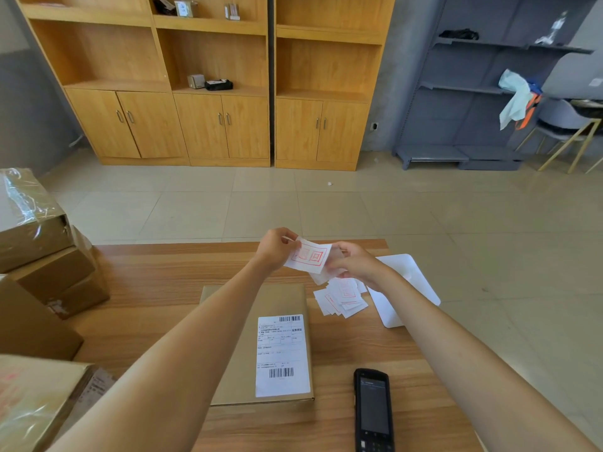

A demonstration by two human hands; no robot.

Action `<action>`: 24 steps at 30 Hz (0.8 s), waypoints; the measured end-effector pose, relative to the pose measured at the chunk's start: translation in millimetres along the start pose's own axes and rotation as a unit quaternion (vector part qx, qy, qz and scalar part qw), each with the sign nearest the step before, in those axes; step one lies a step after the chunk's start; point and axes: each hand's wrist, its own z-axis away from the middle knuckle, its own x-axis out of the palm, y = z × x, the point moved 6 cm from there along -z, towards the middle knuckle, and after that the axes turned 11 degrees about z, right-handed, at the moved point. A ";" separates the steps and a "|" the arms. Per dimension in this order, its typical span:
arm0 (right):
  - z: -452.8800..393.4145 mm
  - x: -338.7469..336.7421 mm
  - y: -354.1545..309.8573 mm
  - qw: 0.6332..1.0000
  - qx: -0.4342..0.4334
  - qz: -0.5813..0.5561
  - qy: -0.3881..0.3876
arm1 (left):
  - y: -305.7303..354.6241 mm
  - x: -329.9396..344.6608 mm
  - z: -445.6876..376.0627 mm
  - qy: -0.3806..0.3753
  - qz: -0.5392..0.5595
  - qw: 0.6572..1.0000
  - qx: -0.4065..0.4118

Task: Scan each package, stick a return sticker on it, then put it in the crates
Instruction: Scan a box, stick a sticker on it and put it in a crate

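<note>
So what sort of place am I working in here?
Likely a small parcel-returns or stockroom office: stacked brown cardboard boxes on a wooden table, a flat labelled cardboard package beside a black handheld scanner, and wooden storage cabinets behind.

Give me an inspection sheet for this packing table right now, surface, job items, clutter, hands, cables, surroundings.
Surface: wooden table, wood-grain top.
Job's things: flat package lying label up; handheld scanner lying right of it; return sticker held above the table; loose sticker pile beyond the package.
Clutter: white sheet at the right edge; stacked cardboard boxes at left.
Grippers: left hand and right hand both pinch the sticker.
Cables: nothing seen.
Surroundings: wooden cabinets, grey metal shelving, tiled floor; no crates in view.
</note>
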 end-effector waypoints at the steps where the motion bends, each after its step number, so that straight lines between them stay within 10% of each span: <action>1: -0.5 -1.2 1.7 1.000 0.004 0.001 0.008 | 0.5 -0.2 -0.1 0.002 -0.001 1.000 0.004; 24: -3.7 -29.4 30.1 0.994 0.047 0.013 0.095 | -1.3 -28.3 -7.5 0.106 0.009 0.994 0.005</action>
